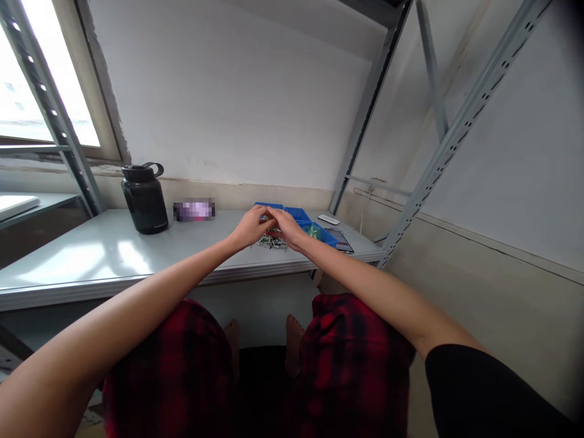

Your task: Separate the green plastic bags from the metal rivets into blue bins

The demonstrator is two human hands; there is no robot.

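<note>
My left hand (pixel 250 225) and my right hand (pixel 287 227) meet at the fingertips above the far part of the shelf. The fingers of both are bent and pinched together; whatever they hold is too small or too hidden to name. Right under them lies a tangled pile of small metallic pieces (pixel 274 243), with something red partly showing behind. Blue plastic bins (pixel 327 239) stand behind and to the right of my hands. One bin contains pale green pieces (pixel 313 232). The rest of the bins' contents are covered by my hands or unclear.
On the grey shelf (pixel 182 255), a black bottle (pixel 146 204) stands at left, beside a pixelated purple item (pixel 194 210). A white oblong object (pixel 328 219) and a dark flat item (pixel 343 241) lie at right. Metal uprights (pixel 365 115) frame the shelf against the wall.
</note>
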